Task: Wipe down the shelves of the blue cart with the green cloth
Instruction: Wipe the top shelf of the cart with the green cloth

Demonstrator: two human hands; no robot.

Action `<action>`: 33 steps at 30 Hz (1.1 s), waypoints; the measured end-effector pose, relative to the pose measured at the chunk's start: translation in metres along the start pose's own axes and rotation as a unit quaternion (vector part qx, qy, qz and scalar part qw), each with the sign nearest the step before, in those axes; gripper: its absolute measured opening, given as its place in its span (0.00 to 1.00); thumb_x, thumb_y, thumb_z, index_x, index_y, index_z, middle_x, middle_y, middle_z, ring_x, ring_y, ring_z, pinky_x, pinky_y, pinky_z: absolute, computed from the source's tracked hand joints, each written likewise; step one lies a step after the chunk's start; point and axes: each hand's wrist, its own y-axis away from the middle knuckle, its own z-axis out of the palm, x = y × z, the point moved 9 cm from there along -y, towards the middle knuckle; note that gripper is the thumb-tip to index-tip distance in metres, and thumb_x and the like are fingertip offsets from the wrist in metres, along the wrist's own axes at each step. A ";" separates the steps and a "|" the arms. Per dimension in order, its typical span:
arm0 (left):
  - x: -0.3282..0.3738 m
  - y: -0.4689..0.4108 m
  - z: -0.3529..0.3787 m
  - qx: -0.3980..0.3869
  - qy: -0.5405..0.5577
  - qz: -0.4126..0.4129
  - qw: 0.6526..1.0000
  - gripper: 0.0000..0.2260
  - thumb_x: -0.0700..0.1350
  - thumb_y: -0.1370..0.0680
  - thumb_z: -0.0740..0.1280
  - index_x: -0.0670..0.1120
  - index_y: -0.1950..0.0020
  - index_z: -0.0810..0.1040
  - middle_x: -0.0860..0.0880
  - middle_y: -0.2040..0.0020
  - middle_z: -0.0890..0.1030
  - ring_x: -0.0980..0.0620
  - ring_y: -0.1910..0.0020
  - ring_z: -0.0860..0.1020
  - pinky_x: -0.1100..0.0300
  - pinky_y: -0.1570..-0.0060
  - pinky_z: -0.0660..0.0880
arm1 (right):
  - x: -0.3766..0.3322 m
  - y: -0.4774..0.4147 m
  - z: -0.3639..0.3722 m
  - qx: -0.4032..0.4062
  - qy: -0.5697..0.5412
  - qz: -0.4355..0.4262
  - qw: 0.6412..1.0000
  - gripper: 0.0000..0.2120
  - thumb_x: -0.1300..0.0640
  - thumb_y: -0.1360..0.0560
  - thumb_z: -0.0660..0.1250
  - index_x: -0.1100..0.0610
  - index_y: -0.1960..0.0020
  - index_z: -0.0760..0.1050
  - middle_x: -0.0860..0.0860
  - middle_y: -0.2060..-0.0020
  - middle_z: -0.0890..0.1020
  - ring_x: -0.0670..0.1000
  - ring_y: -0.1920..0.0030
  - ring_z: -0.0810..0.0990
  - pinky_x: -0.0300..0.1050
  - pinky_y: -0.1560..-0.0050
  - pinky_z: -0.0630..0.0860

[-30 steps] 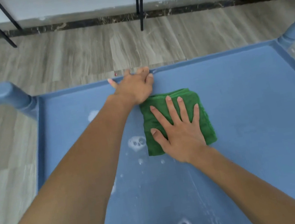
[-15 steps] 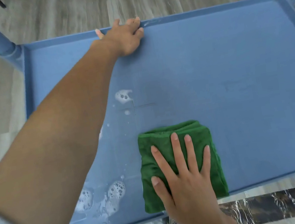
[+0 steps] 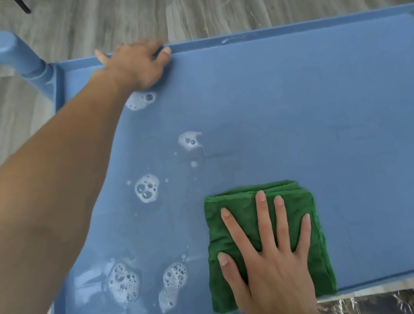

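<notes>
Near edge of the shelf: the green cloth (image 3: 320,258) lies folded flat on the blue cart (image 3: 329,109), just inside the near rim and right of the middle
Right hand (image 3: 271,272): palm down on the cloth, its fingers (image 3: 263,216) straight and spread, pressing the cloth to the shelf without curling round it
Left hand (image 3: 138,64): at the far rim (image 3: 288,29) towards the left, its fingers (image 3: 165,51) bent over the edge and holding it, seemingly to steady the cart
Foam patches (image 3: 147,188): several lie left of the cloth, two close to the near rim, others farther off, and one just beside the left hand; the right part of the shelf shows none
Step in hand: by my reading, wiping this shelf, with the left part yet to do
Doing it well: keep the palm flat and the weight even so the whole face of the cloth drags; work leftward through the foam in overlapping passes; run an edge along the rim's inner corner; turn to a drier fold once soaked; lift the left arm clear for the patch beside it
</notes>
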 end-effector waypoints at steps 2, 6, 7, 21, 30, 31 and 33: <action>0.001 -0.004 -0.002 0.008 0.001 0.007 1.000 0.26 0.65 0.19 0.45 0.61 0.24 0.62 0.53 0.22 0.65 0.39 0.24 0.61 0.23 0.31 0.40 | -0.003 -0.019 -0.002 0.010 -0.007 0.007 1.000 0.31 0.34 0.21 0.53 0.40 0.20 0.55 0.59 0.19 0.52 0.65 0.20 0.50 0.79 0.29 0.50; -0.002 -0.010 -0.006 0.003 0.021 0.001 1.000 0.24 0.63 0.18 0.45 0.61 0.24 0.63 0.52 0.22 0.66 0.40 0.23 0.59 0.24 0.31 0.39 | -0.015 -0.082 -0.008 0.028 -0.009 0.009 1.000 0.32 0.34 0.21 0.52 0.41 0.19 0.53 0.60 0.19 0.52 0.66 0.20 0.50 0.79 0.29 0.50; -0.001 -0.009 -0.004 -0.001 0.029 0.002 1.000 0.23 0.62 0.17 0.45 0.60 0.24 0.63 0.52 0.22 0.66 0.40 0.22 0.57 0.24 0.31 0.39 | -0.017 -0.100 -0.009 0.035 -0.007 0.011 0.999 0.31 0.34 0.21 0.51 0.41 0.19 0.53 0.60 0.19 0.52 0.66 0.20 0.50 0.79 0.29 0.50; -0.016 -0.006 -0.015 -0.021 0.062 0.093 0.994 0.21 0.57 0.17 0.52 0.59 0.23 0.63 0.46 0.30 0.74 0.42 0.29 0.68 0.38 0.28 0.57 | -0.045 -0.327 -0.020 0.001 0.008 0.028 1.000 0.31 0.30 0.23 0.35 0.33 0.22 0.37 0.56 0.19 0.37 0.62 0.21 0.34 0.74 0.29 0.33; -0.091 0.007 0.017 -0.031 -0.026 0.029 0.999 0.28 0.70 0.22 0.45 0.73 0.27 0.33 0.62 0.20 0.36 0.37 0.21 0.36 0.28 0.28 0.37 | -0.044 -0.334 -0.023 0.007 0.011 0.029 0.999 0.30 0.28 0.23 0.37 0.31 0.22 0.39 0.57 0.19 0.39 0.61 0.20 0.35 0.73 0.27 0.33; -0.089 0.005 0.015 -0.021 -0.021 0.031 0.999 0.28 0.70 0.22 0.45 0.73 0.27 0.33 0.62 0.20 0.36 0.37 0.21 0.35 0.28 0.28 0.37 | -0.044 -0.333 -0.023 0.005 0.011 0.025 1.000 0.30 0.28 0.23 0.37 0.31 0.22 0.39 0.56 0.19 0.38 0.60 0.20 0.34 0.72 0.27 0.33; -0.087 0.005 0.016 -0.018 -0.018 0.025 0.999 0.27 0.70 0.22 0.45 0.73 0.26 0.35 0.61 0.19 0.38 0.36 0.21 0.37 0.27 0.29 0.38 | -0.042 -0.320 -0.019 -0.011 0.013 0.020 1.000 0.30 0.28 0.23 0.37 0.31 0.22 0.39 0.55 0.19 0.37 0.60 0.20 0.33 0.72 0.27 0.33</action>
